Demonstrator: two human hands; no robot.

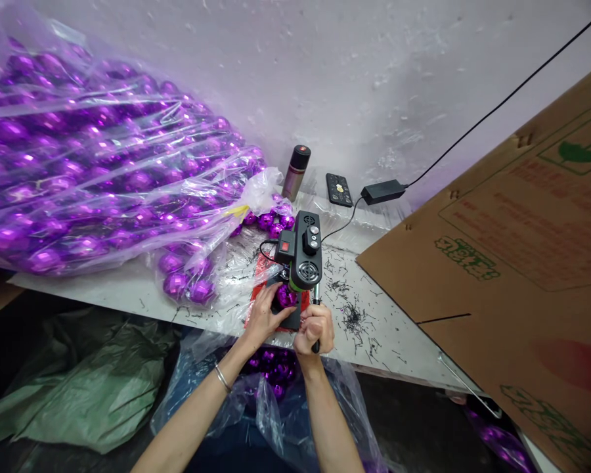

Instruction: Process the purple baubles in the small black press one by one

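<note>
Left hand [264,311], machine [307,248] partly hide purple ball [286,297].

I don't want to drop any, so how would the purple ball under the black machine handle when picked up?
The purple ball would probably roll if freed, since it looks round. Its shiny, faceted surface may be slippery, and its bauble-like look suggests it's probably light and somewhat fragile.

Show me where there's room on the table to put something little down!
The table has two nearly bare patches: a small one between the scraps and the box, and a thin strip in front of the big bag. It's crowded round the machine: the left hand holds a ball there, and the right hand grips the handle.
</note>
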